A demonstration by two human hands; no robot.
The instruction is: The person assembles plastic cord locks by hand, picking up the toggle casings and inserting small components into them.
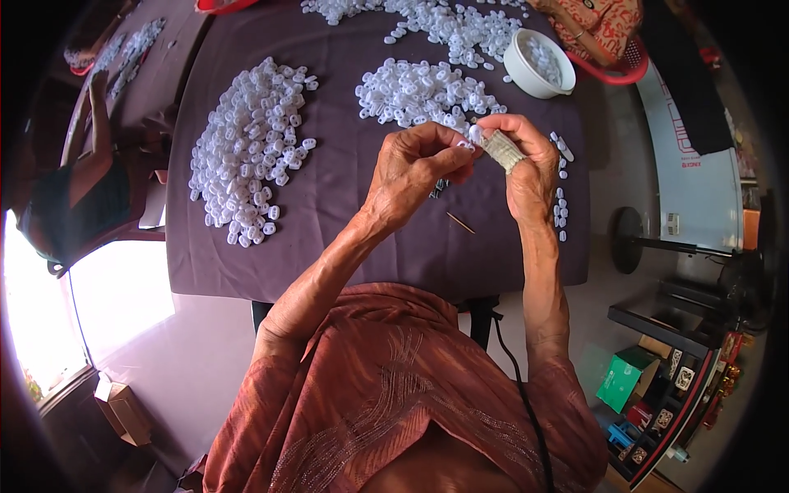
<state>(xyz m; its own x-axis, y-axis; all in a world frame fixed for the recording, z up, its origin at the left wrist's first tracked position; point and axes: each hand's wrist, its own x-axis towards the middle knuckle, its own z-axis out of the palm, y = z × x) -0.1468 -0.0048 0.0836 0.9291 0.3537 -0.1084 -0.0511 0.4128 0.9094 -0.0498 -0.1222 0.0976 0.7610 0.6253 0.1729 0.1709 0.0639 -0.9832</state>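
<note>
Pinching with thumb and forefinger at a tiny white piece [466,145], the left hand [423,164] has very little to grip, and trouble could start there: the piece looks smooth, so it could squirt out if the fingertips press off-centre. Dropped, it could get lost among its look-alikes in the middle heap [423,90], just beyond the fingers. The right hand [530,160] curls around a pale ribbed strip [503,151], thumb and fingers closed on it, with the forefinger bent over toward a second white piece [476,133]; should that hold loosen, the strip could twist and spoil the alignment. A drifting right wrist could also knock the loose row of pieces [561,205] off the edge of the dark tablecloth [370,238].

As for where things lie, the first white piece sits at the left fingertips and the second just beside it, between the two hands; whether they touch, I cannot tell. The strip slants down and to the right from there, against the inside of the right hand. Nearer the body lies a thin stick [461,223], touched by neither hand, while the large left heap [246,148] is well apart from both
</note>
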